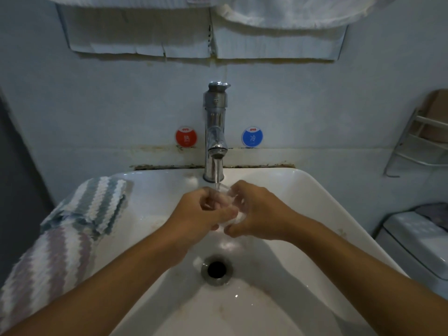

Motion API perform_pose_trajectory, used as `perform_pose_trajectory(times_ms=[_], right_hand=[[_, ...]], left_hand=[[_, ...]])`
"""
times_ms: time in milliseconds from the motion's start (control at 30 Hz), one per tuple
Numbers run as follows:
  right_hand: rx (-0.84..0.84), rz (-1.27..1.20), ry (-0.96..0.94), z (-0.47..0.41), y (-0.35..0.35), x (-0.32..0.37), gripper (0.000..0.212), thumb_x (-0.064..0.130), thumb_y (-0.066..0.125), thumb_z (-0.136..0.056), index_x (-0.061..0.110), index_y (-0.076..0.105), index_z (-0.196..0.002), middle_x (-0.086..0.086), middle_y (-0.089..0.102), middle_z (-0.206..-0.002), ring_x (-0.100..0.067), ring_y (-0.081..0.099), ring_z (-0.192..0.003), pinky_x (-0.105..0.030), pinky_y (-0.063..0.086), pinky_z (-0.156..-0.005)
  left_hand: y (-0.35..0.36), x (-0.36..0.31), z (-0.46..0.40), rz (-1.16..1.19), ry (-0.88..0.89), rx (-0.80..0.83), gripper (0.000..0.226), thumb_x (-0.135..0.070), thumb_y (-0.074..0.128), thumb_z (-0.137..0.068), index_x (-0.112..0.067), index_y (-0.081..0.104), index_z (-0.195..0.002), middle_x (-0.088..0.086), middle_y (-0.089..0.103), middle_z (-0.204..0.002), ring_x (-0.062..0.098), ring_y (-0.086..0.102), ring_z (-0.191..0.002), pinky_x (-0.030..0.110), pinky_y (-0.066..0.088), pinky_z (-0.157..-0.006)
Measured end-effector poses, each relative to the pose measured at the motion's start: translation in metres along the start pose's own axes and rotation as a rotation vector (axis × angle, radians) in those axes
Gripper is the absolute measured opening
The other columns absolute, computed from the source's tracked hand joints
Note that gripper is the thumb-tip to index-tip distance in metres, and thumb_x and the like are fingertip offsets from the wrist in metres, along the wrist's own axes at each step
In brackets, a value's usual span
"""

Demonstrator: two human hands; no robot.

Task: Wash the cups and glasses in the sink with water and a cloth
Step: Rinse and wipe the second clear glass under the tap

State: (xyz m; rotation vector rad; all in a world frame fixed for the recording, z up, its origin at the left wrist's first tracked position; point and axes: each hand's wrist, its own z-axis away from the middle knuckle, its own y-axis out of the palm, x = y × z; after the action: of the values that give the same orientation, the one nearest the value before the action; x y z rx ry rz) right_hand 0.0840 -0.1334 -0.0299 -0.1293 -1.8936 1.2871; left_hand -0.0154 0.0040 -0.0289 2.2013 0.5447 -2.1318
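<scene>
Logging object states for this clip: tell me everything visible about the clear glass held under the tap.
The small clear glass looks transparent and colourless, so its outline is hard to trace. It is held over the white ceramic sink basin, tilted, with its rim up toward the chrome tap. The running water stream falls onto its rim area. The left hand and right hand both curl around it, one from each side. Its base looks whitish; whether that is foam cannot be told.
</scene>
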Motion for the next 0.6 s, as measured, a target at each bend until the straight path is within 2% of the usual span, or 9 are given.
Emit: perform_pose_trajectory(times_ms=[67, 167, 267, 333, 433, 500, 600], right_hand=[[-0.052, 0.015, -0.036, 0.001, 0.003, 0.002, 0.072, 0.03, 0.09, -0.065, 0.028, 0.045, -0.121, 0.007, 0.055, -0.113, -0.01, 0.055, -0.097, -0.019, 0.049, -0.078], [-0.099, 0.127, -0.158, 0.002, 0.009, 0.007, 0.073, 0.026, 0.092, -0.062, 0.027, 0.043, -0.116, 0.009, 0.05, -0.111, -0.011, 0.05, -0.097, -0.023, 0.05, -0.08], [-0.113, 0.181, -0.215, 0.001, 0.015, 0.006, 0.079, 0.027, 0.092, -0.06, 0.026, 0.043, -0.122, 0.011, 0.043, -0.116, -0.006, 0.041, -0.1, -0.015, 0.042, -0.079], [-0.133, 0.22, -0.218, -0.002, 0.017, 0.004, 0.077, 0.031, 0.092, -0.061, 0.025, 0.048, -0.124, 0.01, 0.042, -0.117, -0.006, 0.038, -0.102, -0.015, 0.041, -0.081], [-0.154, 0.248, -0.19, -0.003, 0.016, 0.001, 0.07, 0.034, 0.09, -0.065, 0.026, 0.053, -0.124, 0.009, 0.042, -0.117, -0.008, 0.038, -0.104, -0.024, 0.047, -0.087], [-0.153, 0.254, -0.173, -0.002, 0.017, -0.001, 0.073, 0.034, 0.089, -0.065, 0.025, 0.051, -0.126, 0.008, 0.042, -0.118, -0.009, 0.038, -0.104, -0.023, 0.047, -0.086], [-0.16, 0.267, -0.2, -0.001, 0.019, -0.001, 0.074, 0.034, 0.09, -0.062, 0.022, 0.051, -0.123, 0.005, 0.044, -0.115, -0.011, 0.041, -0.101, -0.025, 0.048, -0.081]], left_hand=[[0.001, -0.001, -0.001, 0.039, -0.033, 0.043, 0.019, -0.015, 0.075, -0.083, -0.013, 0.067, -0.1, 0.007, 0.07, -0.094, 0.021, 0.068, -0.082, 0.035, 0.057, -0.082], [0.006, -0.003, 0.0, 0.03, -0.094, 0.156, 0.019, -0.018, 0.066, -0.089, -0.02, 0.069, -0.108, 0.004, 0.073, -0.102, 0.019, 0.072, -0.091, 0.034, 0.058, -0.087], [0.006, -0.007, 0.001, 0.084, -0.113, 0.146, 0.015, -0.013, 0.059, -0.093, -0.018, 0.071, -0.099, 0.006, 0.074, -0.09, 0.018, 0.072, -0.078, 0.029, 0.059, -0.071], [0.004, -0.007, 0.001, 0.063, -0.073, 0.148, 0.015, -0.01, 0.061, -0.09, -0.015, 0.072, -0.1, 0.003, 0.072, -0.085, 0.013, 0.069, -0.071, 0.024, 0.055, -0.065], [0.003, -0.004, 0.001, 0.066, -0.091, 0.068, 0.016, -0.016, 0.072, -0.085, -0.014, 0.066, -0.1, 0.003, 0.07, -0.098, 0.013, 0.07, -0.08, 0.025, 0.057, -0.07], [0.003, -0.001, -0.001, 0.076, -0.118, 0.033, 0.018, -0.019, 0.075, -0.083, -0.016, 0.062, -0.095, 0.003, 0.069, -0.104, 0.017, 0.069, -0.088, 0.027, 0.057, -0.074], [0.005, -0.001, -0.001, 0.075, -0.124, 0.081, 0.018, -0.016, 0.07, -0.086, -0.018, 0.064, -0.102, 0.003, 0.069, -0.104, 0.016, 0.069, -0.084, 0.03, 0.058, -0.078]])
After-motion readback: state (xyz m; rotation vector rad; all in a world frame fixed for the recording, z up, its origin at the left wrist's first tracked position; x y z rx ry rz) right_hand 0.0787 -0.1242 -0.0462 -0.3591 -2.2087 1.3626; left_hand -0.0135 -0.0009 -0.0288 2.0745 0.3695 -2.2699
